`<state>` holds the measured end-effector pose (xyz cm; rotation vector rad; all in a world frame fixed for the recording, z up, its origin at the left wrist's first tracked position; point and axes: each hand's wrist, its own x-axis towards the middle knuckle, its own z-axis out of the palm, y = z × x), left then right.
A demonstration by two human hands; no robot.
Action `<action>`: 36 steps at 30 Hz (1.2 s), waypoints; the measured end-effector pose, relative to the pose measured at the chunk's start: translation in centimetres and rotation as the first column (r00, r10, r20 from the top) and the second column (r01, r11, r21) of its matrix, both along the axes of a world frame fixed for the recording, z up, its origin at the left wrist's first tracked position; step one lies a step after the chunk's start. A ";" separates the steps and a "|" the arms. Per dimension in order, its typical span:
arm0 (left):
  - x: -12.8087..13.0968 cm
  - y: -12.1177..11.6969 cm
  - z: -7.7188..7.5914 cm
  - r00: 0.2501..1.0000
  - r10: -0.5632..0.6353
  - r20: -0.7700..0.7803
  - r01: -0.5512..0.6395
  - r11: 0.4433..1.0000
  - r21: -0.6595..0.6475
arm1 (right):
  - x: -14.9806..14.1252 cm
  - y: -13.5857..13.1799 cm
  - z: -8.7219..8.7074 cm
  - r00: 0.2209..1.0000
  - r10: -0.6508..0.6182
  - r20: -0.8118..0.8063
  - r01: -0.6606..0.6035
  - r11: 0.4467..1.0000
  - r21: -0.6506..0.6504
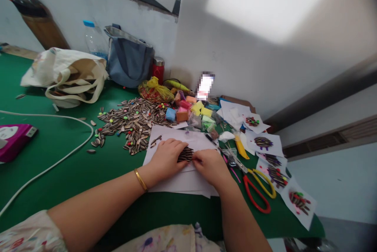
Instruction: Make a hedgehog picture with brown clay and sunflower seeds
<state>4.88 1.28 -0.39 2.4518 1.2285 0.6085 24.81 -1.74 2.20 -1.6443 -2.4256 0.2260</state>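
Note:
White paper sheets [173, 183] lie stacked before me, bearing a cluster of striped sunflower seeds [185, 154] set side by side. My left hand [167, 158], a gold bangle at its wrist, rests open on the paper with its fingers stretched along the cluster's left and upper edge. At the cluster's right end, the thumb and fingertips of my right hand [210, 165] are pinched together; what they hold, if anything, is hidden. A few loose seeds [156, 140] lie on the sheet beyond my left hand. The fingers cover part of the cluster.
A heap of sunflower seeds [138, 120] with coloured beads spreads left of the paper. Packs of coloured clay [182, 115] and a lit phone [205, 86] stand behind. Scissors [257, 189], a yellow cutter [241, 148] and seed-covered cards [299, 203] lie right. Bags [129, 61] line the wall.

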 end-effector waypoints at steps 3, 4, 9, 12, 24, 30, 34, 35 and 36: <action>0.1 0.0 0.0 1.000 0.008 -0.006 -0.008 1.000 0.000 | -0.2 0.1 -0.1 1.000 0.016 0.022 -0.016 1.000 0.013; 0.1 -0.1 0.1 1.000 0.012 -0.010 -0.012 1.000 0.001 | -0.2 0.2 -0.2 0.999 0.019 0.031 -0.020 1.000 0.021; 0.2 -0.1 0.1 1.000 0.016 -0.026 -0.016 1.000 0.004 | -0.4 0.3 -0.4 0.996 0.023 0.084 -0.025 0.999 0.032; 0.2 -0.2 0.2 0.999 0.017 -0.032 -0.017 1.000 0.002 | -0.6 0.3 -0.3 0.992 0.024 0.121 -0.025 1.000 0.011; 0.2 -0.2 0.1 0.999 0.027 -0.031 -0.026 0.999 0.024 | -0.7 0.5 -0.2 0.986 0.012 0.167 -0.007 0.999 -0.031; 0.1 -0.1 0.0 1.000 -0.001 -0.005 0.001 0.999 0.033 | -0.2 0.5 -0.6 0.995 0.009 0.099 -0.006 1.000 -0.025; -0.2 0.0 -0.1 1.000 -0.012 0.017 0.011 0.999 0.038 | 0.6 0.6 -0.8 0.998 -0.005 -0.059 0.009 0.997 0.073; -0.3 0.0 -0.1 1.000 -0.010 0.024 0.009 0.999 0.040 | 0.8 0.6 -0.9 0.994 -0.010 -0.110 0.021 0.995 0.099; -0.4 0.1 -0.1 0.999 -0.009 0.036 0.008 0.999 0.042 | 1.1 0.8 -0.9 0.987 -0.021 -0.162 0.041 0.992 0.121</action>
